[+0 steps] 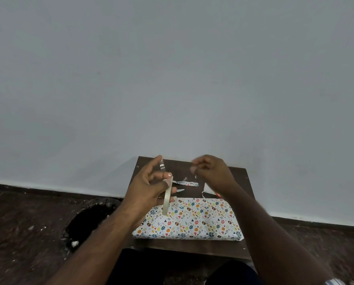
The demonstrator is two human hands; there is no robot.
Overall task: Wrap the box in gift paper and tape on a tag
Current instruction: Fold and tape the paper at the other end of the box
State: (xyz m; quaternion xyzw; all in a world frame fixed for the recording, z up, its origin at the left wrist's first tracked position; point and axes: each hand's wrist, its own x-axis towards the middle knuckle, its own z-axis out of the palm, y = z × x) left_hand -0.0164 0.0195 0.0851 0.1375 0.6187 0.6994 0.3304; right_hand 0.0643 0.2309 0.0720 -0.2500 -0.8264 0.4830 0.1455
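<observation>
A flat box wrapped in white gift paper with coloured eggs and hearts lies on a small dark table. Above the box's left end, my left hand grips a roll of clear tape seen edge-on. A short piece of tape sticks up from its forefinger. My right hand hovers over the far side of the table with fingers curled and pinched together, blurred; whether it holds tape is unclear. An orange-tipped object peeks out under the right wrist.
Thin paper offcuts lie on the table behind the box. A white wall rises just beyond the table. A dark round bin stands on the speckled floor at the left.
</observation>
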